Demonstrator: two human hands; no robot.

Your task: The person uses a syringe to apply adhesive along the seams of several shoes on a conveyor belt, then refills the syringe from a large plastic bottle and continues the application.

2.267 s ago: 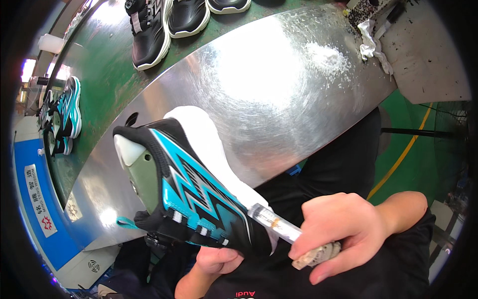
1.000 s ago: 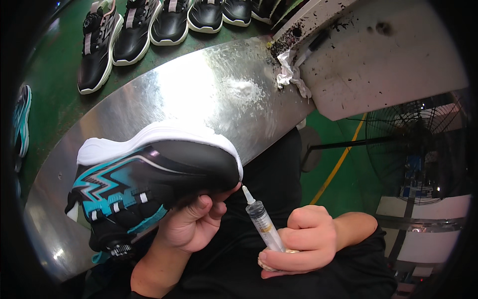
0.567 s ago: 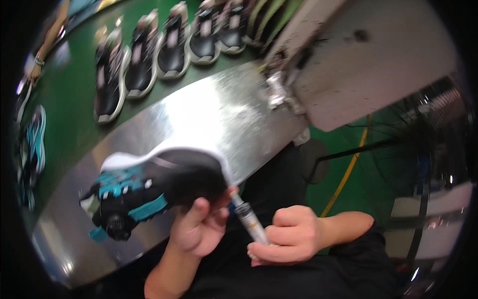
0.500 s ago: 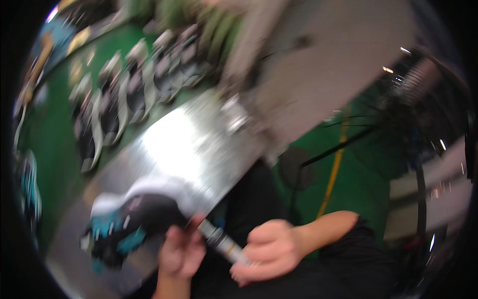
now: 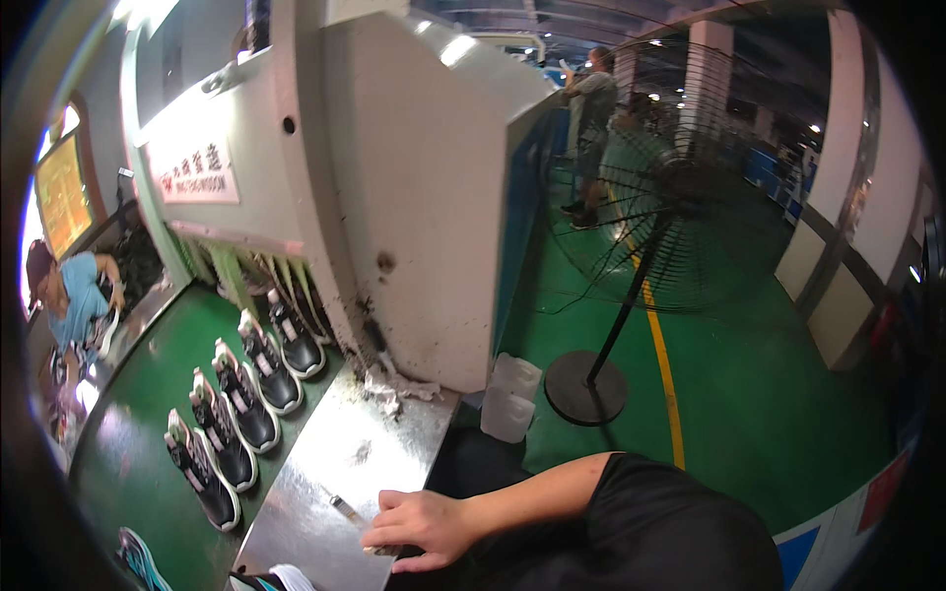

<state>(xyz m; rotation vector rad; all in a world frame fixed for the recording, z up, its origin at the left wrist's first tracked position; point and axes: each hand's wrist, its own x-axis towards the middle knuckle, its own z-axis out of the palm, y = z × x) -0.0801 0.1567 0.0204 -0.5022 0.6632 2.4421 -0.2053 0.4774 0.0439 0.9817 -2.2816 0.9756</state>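
Note:
My right hand is low over the metal tabletop, palm down, its fingers curled and closed around one end of a slim tube-shaped tool. The tool has a pale barrel and a dark section toward its far end; its exact kind is unclear. My left hand is out of view. At the lower edge, left of my right hand, part of a teal, black and white shoe shows, mostly cut off by the frame.
Several black-and-white shoes stand in a row on the green surface. A pale machine rises beyond the tabletop, with crumpled scraps at its foot. A standing fan and clear plastic containers are at right. Two people are farther off.
The view has swung upward and to the right. My left hand, which held the shoe, has left the picture. My right hand has brought the tool down to the tabletop.

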